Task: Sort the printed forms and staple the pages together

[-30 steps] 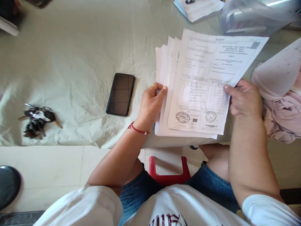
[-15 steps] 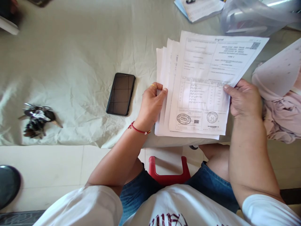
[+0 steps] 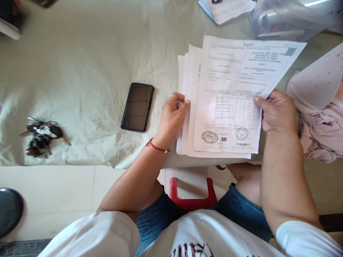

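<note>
A fanned stack of printed papers (image 3: pixel 227 96) lies at the near edge of a table covered in pale cloth (image 3: pixel 80 71). The top sheet is a form with two round stamps near its bottom. My left hand (image 3: pixel 173 119) pinches the left edges of the lower sheets, thumb on top. At the top sheet's right edge, my right hand (image 3: pixel 278 112) grips it with the thumb pressed on the page.
A black phone (image 3: pixel 137 107) lies face up left of the papers. A bunch of keys (image 3: pixel 41 137) sits far left. Pink cloth (image 3: pixel 321 128) and another sheet are at the right; a clear plastic bag (image 3: pixel 289 18) and more papers (image 3: pixel 227 10) lie behind. A red stool (image 3: pixel 191 200) is below.
The top sheet has slid slightly left and squared up over the fanned sheets beneath. Both hands keep their hold in nearly the same places.
</note>
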A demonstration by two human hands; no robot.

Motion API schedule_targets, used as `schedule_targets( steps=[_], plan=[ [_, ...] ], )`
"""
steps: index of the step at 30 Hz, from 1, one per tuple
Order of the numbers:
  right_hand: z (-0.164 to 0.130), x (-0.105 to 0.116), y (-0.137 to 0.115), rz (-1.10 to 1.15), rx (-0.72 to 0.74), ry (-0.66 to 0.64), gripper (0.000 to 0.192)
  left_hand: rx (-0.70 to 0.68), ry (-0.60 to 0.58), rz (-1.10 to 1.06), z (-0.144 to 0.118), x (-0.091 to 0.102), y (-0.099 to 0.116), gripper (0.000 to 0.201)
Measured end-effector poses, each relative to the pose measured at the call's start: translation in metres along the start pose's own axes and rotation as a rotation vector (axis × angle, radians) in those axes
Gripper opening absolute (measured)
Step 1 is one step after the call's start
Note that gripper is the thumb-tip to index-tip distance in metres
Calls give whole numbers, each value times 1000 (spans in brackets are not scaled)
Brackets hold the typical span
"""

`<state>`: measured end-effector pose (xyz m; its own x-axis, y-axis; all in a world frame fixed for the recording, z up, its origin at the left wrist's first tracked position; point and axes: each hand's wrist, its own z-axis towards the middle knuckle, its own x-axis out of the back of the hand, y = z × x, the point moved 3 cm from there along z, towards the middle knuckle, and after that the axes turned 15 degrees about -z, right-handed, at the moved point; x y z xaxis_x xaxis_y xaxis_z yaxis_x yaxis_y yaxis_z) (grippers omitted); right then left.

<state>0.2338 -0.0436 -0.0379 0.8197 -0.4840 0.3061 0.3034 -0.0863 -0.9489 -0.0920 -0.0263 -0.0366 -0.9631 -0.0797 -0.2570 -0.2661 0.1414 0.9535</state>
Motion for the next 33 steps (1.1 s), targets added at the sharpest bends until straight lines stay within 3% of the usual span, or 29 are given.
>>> schedule_targets(
  steps=[33],
  plan=[
    [-2,-2,-2,-9,-30,-20,54,94,9,-61,-4,-5,10,24]
  ],
)
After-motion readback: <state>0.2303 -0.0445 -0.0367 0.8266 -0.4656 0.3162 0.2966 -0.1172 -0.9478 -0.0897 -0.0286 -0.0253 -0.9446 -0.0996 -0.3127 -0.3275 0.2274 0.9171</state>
